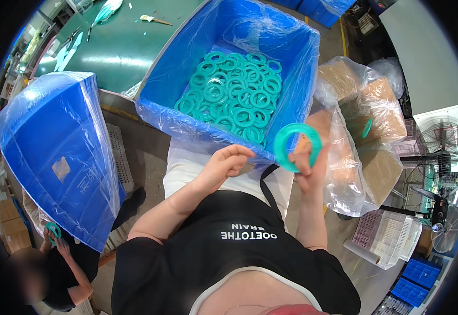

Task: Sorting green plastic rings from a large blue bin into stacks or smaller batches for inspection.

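Note:
In my right hand (308, 167) is a teal plastic ring (283, 137), gripped at its lower right side and held up just past the near right corner of a blue bin (160, 71). My left hand (224, 165) is in front of the bin's near wall, its index finger stretched toward the right and the other fingers curled; nothing shows in it. Clear plastic film lines the bin, and a heap of similar teal rings (234, 89) covers its bottom.
Right of the bin, cardboard boxes (378, 105) stand in clear film, with one teal ring (367, 127) there. A green table (121, 47) holds a brush (155, 20). At left, another person handles a ring (53, 226) beside a film-covered blue bin (55, 142). Fans (441, 157) stand far right.

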